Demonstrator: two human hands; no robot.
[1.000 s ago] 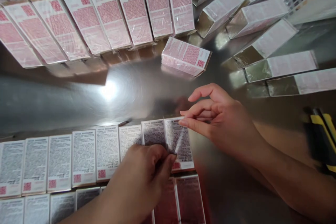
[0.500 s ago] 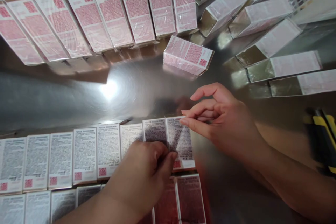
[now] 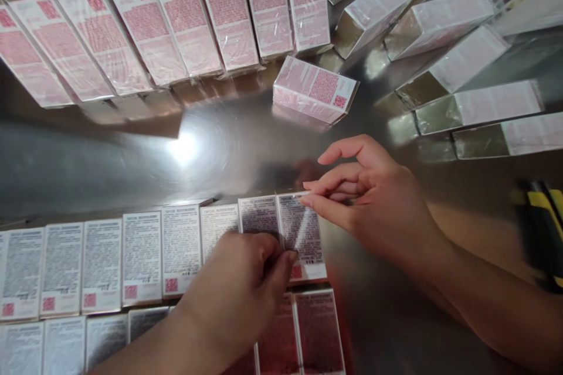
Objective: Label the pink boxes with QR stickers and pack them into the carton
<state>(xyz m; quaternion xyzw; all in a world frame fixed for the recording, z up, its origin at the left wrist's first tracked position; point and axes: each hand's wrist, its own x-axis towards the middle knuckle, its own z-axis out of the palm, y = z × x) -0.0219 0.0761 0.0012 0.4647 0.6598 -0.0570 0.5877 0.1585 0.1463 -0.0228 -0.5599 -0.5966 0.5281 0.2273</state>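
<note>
**Q:** Pinching what, exactly?

**A:** Both hands are working on the last white printed carton in the near row (image 3: 302,243). The left hand (image 3: 240,299) is pressing thumb and fingers together at that carton's lower edge, apparently gripping its clear film, though the pinch itself is partly hidden. The right hand (image 3: 373,199) is touching the carton's top right corner with loosely curled fingers, holding nothing firmly.

**Q:** And around them?

**A:** The row is lying flat on a shiny steel table (image 3: 132,164). Farther off, one pink wrapped box (image 3: 314,89) is lying alone, with a leaning rank of pink wrapped boxes (image 3: 176,23) behind it.

**Q:** Any risk?

**A:** Probably the film slipping or tearing under an uneven pull, or the carton sliding on the slick steel and nudging its neighbours out of line.
</note>
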